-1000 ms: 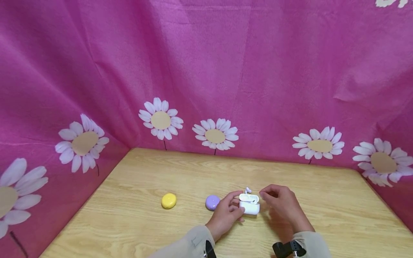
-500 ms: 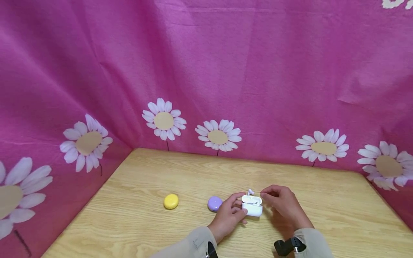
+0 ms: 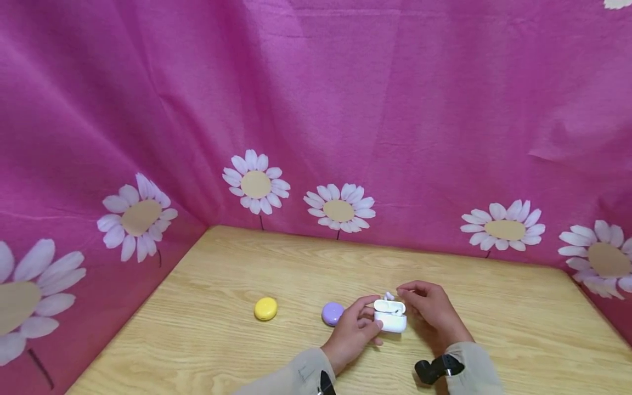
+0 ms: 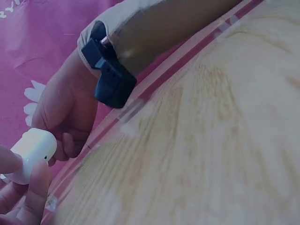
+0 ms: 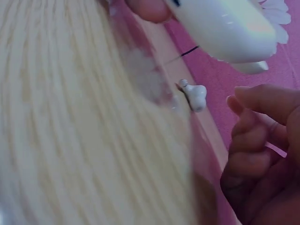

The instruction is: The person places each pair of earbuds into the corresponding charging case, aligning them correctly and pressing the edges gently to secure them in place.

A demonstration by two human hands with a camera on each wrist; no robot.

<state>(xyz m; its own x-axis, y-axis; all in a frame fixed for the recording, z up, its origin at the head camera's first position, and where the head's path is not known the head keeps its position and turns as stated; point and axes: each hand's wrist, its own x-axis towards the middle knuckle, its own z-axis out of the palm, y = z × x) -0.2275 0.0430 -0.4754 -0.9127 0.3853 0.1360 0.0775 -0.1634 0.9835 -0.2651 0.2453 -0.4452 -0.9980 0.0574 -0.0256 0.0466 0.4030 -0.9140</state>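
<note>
My left hand holds a white earbud case between thumb and fingers, its lid tipped back. Inside the case, part of an earbud shows on the right side. Just behind the lid, a loose white earbud lies on the table; the right wrist view shows this earbud below the case. Beside it hovers my right hand, thumb and index finger close together, the other fingers loosely curled and nothing visible between them. In the left wrist view, left fingers grip the case near its base.
A round purple case sits just left of my left hand. Further left is a round yellow case. The wooden table ends at a pink cloth backdrop printed with daisies. Black devices are strapped to both wrists.
My right hand has moved a little left and back, closer to the loose earbud. The left hand keeps holding the case; the head view has shifted slightly.
</note>
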